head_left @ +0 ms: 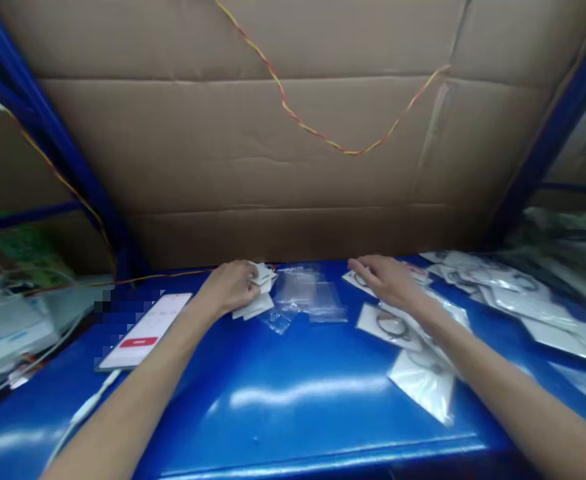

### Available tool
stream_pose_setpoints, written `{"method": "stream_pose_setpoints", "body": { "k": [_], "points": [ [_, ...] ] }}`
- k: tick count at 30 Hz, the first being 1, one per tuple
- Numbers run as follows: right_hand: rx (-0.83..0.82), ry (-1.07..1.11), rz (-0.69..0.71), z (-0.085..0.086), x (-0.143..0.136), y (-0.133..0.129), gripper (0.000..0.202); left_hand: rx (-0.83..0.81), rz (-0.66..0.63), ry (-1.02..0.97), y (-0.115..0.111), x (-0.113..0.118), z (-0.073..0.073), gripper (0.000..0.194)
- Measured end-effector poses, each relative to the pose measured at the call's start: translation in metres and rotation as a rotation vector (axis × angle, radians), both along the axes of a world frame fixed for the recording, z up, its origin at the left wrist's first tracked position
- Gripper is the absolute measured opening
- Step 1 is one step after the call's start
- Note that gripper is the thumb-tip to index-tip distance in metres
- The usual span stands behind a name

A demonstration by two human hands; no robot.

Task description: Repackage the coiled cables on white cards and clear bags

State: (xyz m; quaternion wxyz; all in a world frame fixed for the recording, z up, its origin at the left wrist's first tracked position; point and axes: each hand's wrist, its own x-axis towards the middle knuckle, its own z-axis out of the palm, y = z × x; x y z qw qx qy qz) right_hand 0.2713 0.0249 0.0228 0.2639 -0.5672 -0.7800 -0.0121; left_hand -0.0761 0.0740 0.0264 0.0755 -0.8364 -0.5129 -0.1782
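Observation:
My left hand (230, 288) is at the back of the blue table, its fingers curled on a small pile of white cards (255, 307). Beside that pile lie several clear plastic bags (305, 293), flat on the table. Over on the right, my right hand (385, 279) lies across flat packets, fingers stretched out and pointing left. Just in front of it is a clear packet with a white card and a thin black loop (390, 327). Another clear packet (423, 383) sits nearer the front edge. What lies directly under my right palm is hidden.
A phone (145, 333) with a white cable (90, 403) lies left of my left forearm. More packets (517, 287) are heaped at the right. Cardboard (293, 180) stands behind the table (273, 427), with a red-yellow twisted wire (333, 143) hanging. Blue posts (67, 147) frame both sides.

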Motion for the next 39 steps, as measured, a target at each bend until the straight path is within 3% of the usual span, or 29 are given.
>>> {"method": "stream_pose_setpoints", "body": {
  "k": [3, 6, 9, 13, 18, 21, 23, 25, 27, 33, 39],
  "points": [
    [0.052, -0.158, -0.106, -0.002, 0.021, 0.010, 0.037, 0.135, -0.034, 0.039, -0.005, 0.008, 0.004, 0.019],
    [-0.032, -0.238, -0.129, -0.014, 0.032, 0.018, 0.045, 0.301, -0.117, 0.021, -0.012, 0.021, 0.004, 0.017],
    [-0.104, -0.261, -0.138, -0.027, 0.033, 0.023, 0.045, 0.354, -0.229, -0.021, -0.023, 0.038, -0.003, 0.018],
    [-0.084, -0.135, -0.150, -0.036, 0.033, 0.028, 0.044, 0.344, -0.377, -0.049, -0.041, 0.061, -0.018, 0.017],
    [-0.030, 0.045, -0.104, -0.031, 0.033, 0.029, 0.044, 0.308, -0.494, -0.068, -0.054, 0.076, -0.026, 0.021],
    [0.075, 0.209, -0.085, -0.022, 0.024, 0.025, 0.043, 0.341, -0.489, -0.126, -0.054, 0.078, -0.026, 0.025],
    [0.122, 0.456, -0.019, -0.014, 0.016, 0.020, 0.040, 0.368, -0.480, -0.174, -0.053, 0.078, -0.026, 0.029],
    [0.049, 0.730, 0.103, -0.006, 0.007, 0.014, 0.040, 0.384, -0.473, -0.225, -0.053, 0.078, -0.027, 0.029],
    [-0.078, 0.871, 0.203, 0.000, -0.001, 0.008, 0.044, 0.389, -0.480, -0.273, -0.054, 0.079, -0.027, 0.029],
    [-0.330, 0.856, 0.426, -0.001, -0.017, -0.004, 0.049, 0.318, -0.430, -0.475, -0.060, 0.083, -0.028, 0.031],
    [-0.236, 0.723, 0.441, -0.006, -0.021, -0.006, 0.040, 0.201, -0.277, -0.630, -0.067, 0.083, -0.023, 0.027]
  ]
}}
